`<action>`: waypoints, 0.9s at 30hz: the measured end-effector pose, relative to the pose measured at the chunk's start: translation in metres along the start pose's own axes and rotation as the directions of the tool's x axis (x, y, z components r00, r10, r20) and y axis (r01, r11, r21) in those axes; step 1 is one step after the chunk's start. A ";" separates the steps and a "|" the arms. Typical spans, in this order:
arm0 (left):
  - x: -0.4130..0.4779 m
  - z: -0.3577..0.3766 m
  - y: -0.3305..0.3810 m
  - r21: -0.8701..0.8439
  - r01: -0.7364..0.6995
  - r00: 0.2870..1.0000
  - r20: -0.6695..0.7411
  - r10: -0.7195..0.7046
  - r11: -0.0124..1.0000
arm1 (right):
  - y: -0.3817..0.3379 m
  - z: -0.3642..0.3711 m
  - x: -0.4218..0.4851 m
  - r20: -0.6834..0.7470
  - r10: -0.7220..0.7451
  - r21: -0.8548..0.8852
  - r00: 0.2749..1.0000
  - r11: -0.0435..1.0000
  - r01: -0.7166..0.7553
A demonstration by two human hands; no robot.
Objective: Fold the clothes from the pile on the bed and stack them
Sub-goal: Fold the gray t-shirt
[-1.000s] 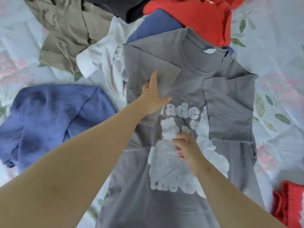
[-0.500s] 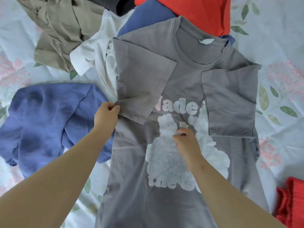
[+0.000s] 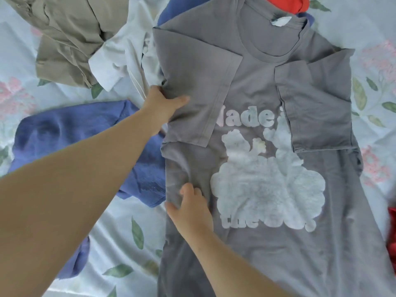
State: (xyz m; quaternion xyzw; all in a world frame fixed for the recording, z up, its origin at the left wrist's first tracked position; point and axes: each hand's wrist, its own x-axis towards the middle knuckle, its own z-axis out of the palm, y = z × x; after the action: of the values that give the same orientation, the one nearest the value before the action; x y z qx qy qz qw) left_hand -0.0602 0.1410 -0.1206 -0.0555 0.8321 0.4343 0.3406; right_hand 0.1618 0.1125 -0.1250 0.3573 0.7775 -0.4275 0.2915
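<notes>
A grey T-shirt [image 3: 267,243] lies face up on the bed [image 3: 120,232], both sleeves folded inward, below the pile [image 3: 70,35]. A second ago the left hand [image 3: 165,106] pressed flat on the left sleeve and the right hand [image 3: 190,207] rested on the print. Now both have moved to the shirt's left edge. The left pinches it at the folded sleeve, thumb on top. The right, lower down, bunches fabric between its thumb and curled fingers. The person is probably about to fold that side inward.
</notes>
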 end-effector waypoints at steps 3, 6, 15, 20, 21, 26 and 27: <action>0.000 -0.001 0.004 0.142 -0.097 0.993 -0.049 0.105 0.985 | -0.006 0.026 0.001 -0.174 0.003 -0.251 0.985 0.967 -0.047; 0.004 -0.003 0.007 0.135 -0.092 0.995 -0.025 0.096 0.987 | -0.011 0.036 0.004 -0.261 0.011 -0.280 0.965 0.956 -0.087; -0.002 0.009 0.018 -0.013 -0.122 0.987 -0.106 0.120 0.992 | 0.012 -0.001 -0.002 -0.183 0.244 0.423 0.952 0.894 -0.148; -0.026 0.030 0.044 -0.224 -0.213 0.977 -0.021 0.214 0.951 | 0.039 -0.042 -0.012 -0.118 0.316 0.709 0.941 0.691 -0.143; -0.032 0.038 0.053 -0.285 -0.167 0.983 0.025 0.182 0.944 | 0.045 -0.050 -0.015 -0.118 0.311 0.747 0.943 0.653 -0.122; -0.067 0.106 0.103 -0.314 -0.104 0.977 0.144 0.156 0.944 | 0.087 -0.101 -0.036 -0.183 0.246 0.830 0.952 0.558 0.015; -0.076 0.123 0.112 -0.308 -0.114 0.971 0.168 0.172 0.945 | 0.099 -0.113 -0.039 -0.213 0.247 0.837 0.945 0.545 0.046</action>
State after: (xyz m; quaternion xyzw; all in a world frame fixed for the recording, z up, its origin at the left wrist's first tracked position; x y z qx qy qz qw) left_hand 0.0178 0.2880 -0.0450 -0.0027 0.7226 0.5810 0.3747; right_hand 0.2476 0.2369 -0.0883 0.5585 0.4946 -0.6658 -0.0127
